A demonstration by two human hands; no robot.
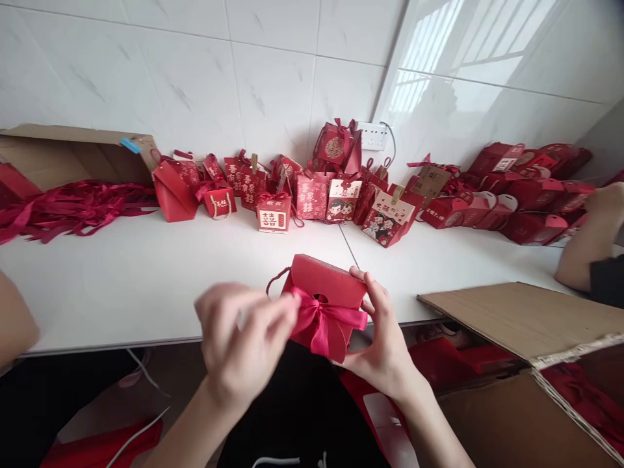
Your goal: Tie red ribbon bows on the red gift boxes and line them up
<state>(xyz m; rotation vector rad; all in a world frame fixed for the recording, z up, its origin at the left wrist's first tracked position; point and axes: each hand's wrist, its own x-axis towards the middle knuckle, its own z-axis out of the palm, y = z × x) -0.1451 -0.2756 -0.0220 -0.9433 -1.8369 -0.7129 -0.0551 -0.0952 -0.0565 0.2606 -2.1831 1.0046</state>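
My right hand (pixel 385 338) grips a red gift box (pixel 324 276) at its right side, fingers behind the top edge and thumb near the bottom. A bright pink-red ribbon bow (pixel 319 315) lies across the front of the box, below a small round hole. My left hand (pixel 246 335), blurred by motion, has its thumb and fingers pinched at the bow's left loop. A dark red cord (pixel 277 278) curves out from the box's left side. The box is held tilted over the front edge of the white table (pixel 146 279).
Small red gift boxes (pixel 312 195) line the tiled wall, with a pile of red boxes (pixel 531 188) at the right. Loose ribbons (pixel 92 205) lie by an open carton (pixel 73 153) at the left. A cardboard flap (pixel 517 318) juts in lower right. Other people's arms show at both sides.
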